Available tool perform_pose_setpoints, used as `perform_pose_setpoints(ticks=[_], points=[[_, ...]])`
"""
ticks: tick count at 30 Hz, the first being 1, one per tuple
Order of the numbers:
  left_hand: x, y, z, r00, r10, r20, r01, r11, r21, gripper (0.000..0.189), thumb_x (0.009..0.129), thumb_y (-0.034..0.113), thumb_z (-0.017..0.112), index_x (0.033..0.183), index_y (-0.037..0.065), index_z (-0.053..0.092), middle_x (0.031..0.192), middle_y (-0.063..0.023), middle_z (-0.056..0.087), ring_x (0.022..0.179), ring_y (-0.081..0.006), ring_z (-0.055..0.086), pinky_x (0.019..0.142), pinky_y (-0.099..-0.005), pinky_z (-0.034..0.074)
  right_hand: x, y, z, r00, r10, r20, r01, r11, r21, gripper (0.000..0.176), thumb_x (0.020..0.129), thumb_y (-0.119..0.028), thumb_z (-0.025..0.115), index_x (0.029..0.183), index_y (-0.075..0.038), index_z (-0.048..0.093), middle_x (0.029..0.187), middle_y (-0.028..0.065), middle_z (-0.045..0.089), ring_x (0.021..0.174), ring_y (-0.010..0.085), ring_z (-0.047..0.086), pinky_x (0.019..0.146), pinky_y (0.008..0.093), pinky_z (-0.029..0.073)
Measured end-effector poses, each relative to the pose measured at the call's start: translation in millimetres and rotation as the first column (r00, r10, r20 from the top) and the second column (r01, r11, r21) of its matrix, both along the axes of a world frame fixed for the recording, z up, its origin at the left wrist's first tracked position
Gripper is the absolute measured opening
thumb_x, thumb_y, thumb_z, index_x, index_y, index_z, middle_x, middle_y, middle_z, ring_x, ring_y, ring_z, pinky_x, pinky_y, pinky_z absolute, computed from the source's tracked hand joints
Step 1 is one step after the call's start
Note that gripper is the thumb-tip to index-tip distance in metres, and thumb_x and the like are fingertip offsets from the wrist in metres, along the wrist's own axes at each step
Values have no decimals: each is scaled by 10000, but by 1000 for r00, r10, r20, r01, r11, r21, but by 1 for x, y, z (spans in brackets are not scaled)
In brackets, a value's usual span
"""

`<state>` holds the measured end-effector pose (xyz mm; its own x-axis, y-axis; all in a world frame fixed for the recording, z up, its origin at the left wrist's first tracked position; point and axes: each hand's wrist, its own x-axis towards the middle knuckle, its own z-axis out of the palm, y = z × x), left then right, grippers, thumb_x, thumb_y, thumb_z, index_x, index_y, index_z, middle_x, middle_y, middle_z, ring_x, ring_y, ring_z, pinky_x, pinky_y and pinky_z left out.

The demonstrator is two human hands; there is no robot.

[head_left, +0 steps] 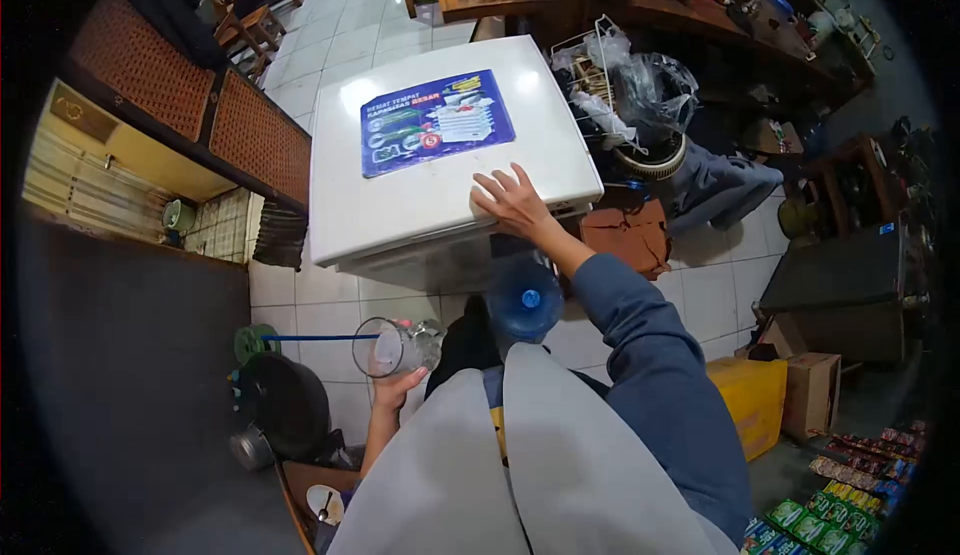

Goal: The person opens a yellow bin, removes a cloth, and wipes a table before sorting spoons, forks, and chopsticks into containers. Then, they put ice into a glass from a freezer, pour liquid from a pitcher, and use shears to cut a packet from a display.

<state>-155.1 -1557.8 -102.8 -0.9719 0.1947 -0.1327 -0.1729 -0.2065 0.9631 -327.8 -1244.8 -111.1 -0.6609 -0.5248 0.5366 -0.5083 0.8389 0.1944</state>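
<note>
My right hand (515, 202) rests flat, fingers spread, on the near edge of the lid of a white chest freezer (420, 200). A blue sticker (437, 122) lies on that lid. My left hand (397, 392) grips a clear glass mug (392, 347), which is tilted with its mouth toward the left. Below the freezer's front edge stands a large blue water bottle (525, 302), seen from above, cap up.
A black round pot (285, 402) and a green hose reel (255, 340) sit on the tiled floor at left. Plastic bags and a wire rack (630, 85) crowd the freezer's right side. A yellow box (750, 395) and a cardboard box (812, 390) stand at right.
</note>
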Motion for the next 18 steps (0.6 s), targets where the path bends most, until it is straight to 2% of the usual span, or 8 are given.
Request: perform_pose_setpoints(ticks=[4, 6, 8, 10, 12, 14, 15, 18], points=[[-8, -3, -5, 999, -43, -18, 45, 996, 73, 777, 547, -10, 713, 1233, 63, 355, 1213, -102, 445, 1144, -219, 413, 972, -361, 318, 11, 0, -20, 983, -79, 166, 92, 993, -70, 663, 466, -262, 765, 1051, -163, 469, 1196, 65, 457, 1064, 284, 438, 886, 491, 361], [-28, -9, -1, 980, -199, 4, 199, 980, -8, 776, 547, -29, 722, 1225, 63, 357, 1238, -102, 444, 1175, -206, 396, 986, -356, 310, 12, 1, -26, 946, -156, 283, 207, 965, -159, 656, 491, -272, 769, 1060, -149, 465, 1202, 76, 455, 1070, 272, 438, 909, 494, 341], [-49, 1, 7, 972, -221, 80, 214, 972, 94, 771, 555, -34, 732, 1220, 59, 353, 1258, -106, 438, 1190, -197, 389, 990, -349, 310, 26, -3, -14, 886, -229, 404, 305, 943, -134, 585, 560, -269, 755, 1057, -127, 480, 1201, 88, 453, 1069, 275, 442, 927, 483, 326], [-73, 11, 18, 936, -350, 28, 351, 933, -76, 794, 547, 11, 765, 1219, 55, 345, 1234, -97, 451, 1161, -197, 414, 975, -341, 326, 43, -5, -14, 870, -311, 382, 462, 786, -411, 490, 625, -244, 731, 1037, -106, 504, 1177, 90, 466, 1050, 287, 451, 917, 474, 331], [-92, 22, 5, 939, -339, 54, 343, 932, -119, 820, 512, 79, 803, 1204, 51, 365, 1185, -84, 476, 1109, -186, 451, 949, -341, 355, 63, -1, -8, 864, -356, 356, 490, 758, -430, 430, 648, -208, 716, 1014, -87, 525, 1144, 100, 481, 1038, 304, 456, 900, 452, 344], [-112, 55, 16, 908, -414, 57, 418, 893, -165, 826, 472, 128, 820, 1178, 47, 399, 1115, -76, 506, 1050, -179, 484, 917, -332, 385, 91, 14, -6, 814, -214, 540, 505, 720, -477, 372, 665, -183, 699, 987, -80, 544, 1109, 107, 501, 1007, 302, 480, 865, 418, 375], [-120, 73, 22, 899, -435, -54, 414, 883, -220, 798, 464, 157, 818, 1149, 35, 429, 1078, -80, 526, 1015, -183, 505, 894, -320, 399, 105, 20, -1, 816, -226, 531, 523, 678, -516, 334, 674, -172, 691, 966, -80, 556, 1094, 108, 510, 982, 300, 495, 841, 402, 391], [-128, 123, 31, 818, -564, -112, 527, 814, -245, 795, 471, 192, 817, 1145, 25, 430, 1066, -85, 532, 1005, -189, 509, 890, -317, 398, 149, 45, 22, 824, -291, 487, 557, 575, -599, 222, 696, -140, 667, 894, -73, 589, 1046, 106, 541, 928, 291, 525, 796, 373, 422]])
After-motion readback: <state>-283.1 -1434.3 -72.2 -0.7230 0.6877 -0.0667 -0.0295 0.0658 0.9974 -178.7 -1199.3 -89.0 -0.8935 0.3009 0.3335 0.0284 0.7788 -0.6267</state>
